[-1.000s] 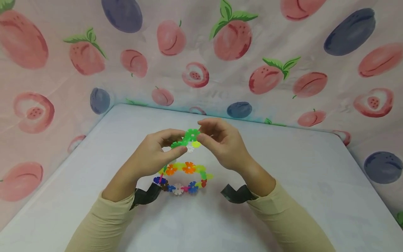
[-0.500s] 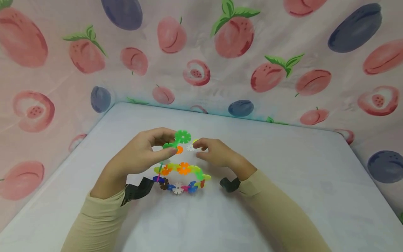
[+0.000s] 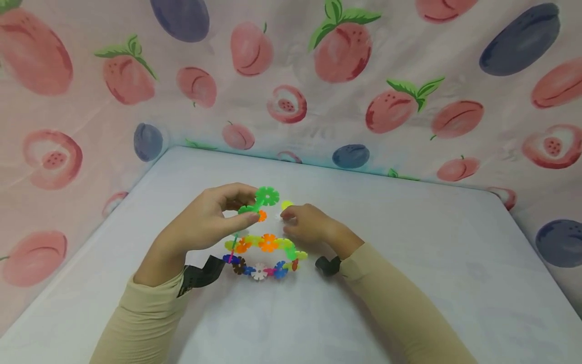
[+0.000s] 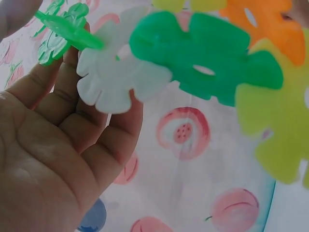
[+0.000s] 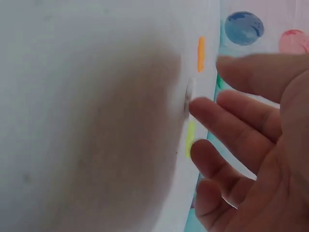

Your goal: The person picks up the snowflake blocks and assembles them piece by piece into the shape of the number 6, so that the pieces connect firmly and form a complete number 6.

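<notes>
My left hand pinches joined green snowflake discs between thumb and fingers, above the table. In the left wrist view, a translucent white disc links these to a darker green disc. That runs on to yellow discs of a ring of many-coloured snowflake discs, which stands below the left hand. My right hand is low over the table, its fingertips right at a loose white disc. Its thumb is apart from the fingers in the right wrist view.
A loose orange disc and a loose yellow disc lie on either side of the white one. The white tabletop meets a fruit-printed cloth at the back and left.
My right hand has left the green discs and come down to the loose white disc. My left hand has shifted slightly left, still holding the green discs.
</notes>
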Tool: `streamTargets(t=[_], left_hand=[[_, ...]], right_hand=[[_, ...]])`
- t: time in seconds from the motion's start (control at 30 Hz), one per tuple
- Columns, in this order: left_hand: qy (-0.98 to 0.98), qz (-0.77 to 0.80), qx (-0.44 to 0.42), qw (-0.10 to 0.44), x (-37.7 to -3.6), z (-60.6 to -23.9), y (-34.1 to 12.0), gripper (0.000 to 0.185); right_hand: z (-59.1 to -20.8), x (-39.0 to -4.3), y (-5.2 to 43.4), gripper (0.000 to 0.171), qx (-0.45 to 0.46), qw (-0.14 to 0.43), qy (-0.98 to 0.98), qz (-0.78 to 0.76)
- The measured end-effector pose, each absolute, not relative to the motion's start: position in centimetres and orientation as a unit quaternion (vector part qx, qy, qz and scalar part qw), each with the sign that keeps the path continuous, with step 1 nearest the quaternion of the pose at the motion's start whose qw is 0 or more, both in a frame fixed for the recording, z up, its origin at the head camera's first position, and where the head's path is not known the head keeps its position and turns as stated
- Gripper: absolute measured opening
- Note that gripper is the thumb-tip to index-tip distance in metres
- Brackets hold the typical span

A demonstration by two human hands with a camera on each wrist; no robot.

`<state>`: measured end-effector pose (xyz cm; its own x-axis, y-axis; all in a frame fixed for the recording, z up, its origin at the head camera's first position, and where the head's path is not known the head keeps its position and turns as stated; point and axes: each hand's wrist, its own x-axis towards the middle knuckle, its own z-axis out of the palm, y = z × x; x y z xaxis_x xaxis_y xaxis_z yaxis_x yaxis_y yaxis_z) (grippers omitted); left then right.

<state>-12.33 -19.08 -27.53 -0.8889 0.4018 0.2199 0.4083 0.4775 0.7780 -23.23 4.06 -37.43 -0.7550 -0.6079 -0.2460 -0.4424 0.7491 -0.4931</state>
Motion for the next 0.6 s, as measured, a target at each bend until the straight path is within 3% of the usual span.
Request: streamTargets(t=[0.2, 0.4, 0.6], left_hand=[[-0.861, -0.453, -0.230, 0.002, -12.3, -27.5, -19.0, 0.036], [-0.860, -0.458, -0.225, -0.001, -12.3, -27.7, -18.9, 0.038], [-0.856, -0.462, -0.231, 0.001, -12.3, -27.7, -18.8, 0.039]], right_hand=[[-37.7, -22.7, 4.6, 0.043, -0.285, 0.195, 0.923, -0.169], [-37.5, -22.3, 5.4, 0.033, -0.266, 0.172, 0.935, -0.162], [-37.6, -22.2, 5.9, 0.038, -0.268, 0.172, 0.934, -0.161]])
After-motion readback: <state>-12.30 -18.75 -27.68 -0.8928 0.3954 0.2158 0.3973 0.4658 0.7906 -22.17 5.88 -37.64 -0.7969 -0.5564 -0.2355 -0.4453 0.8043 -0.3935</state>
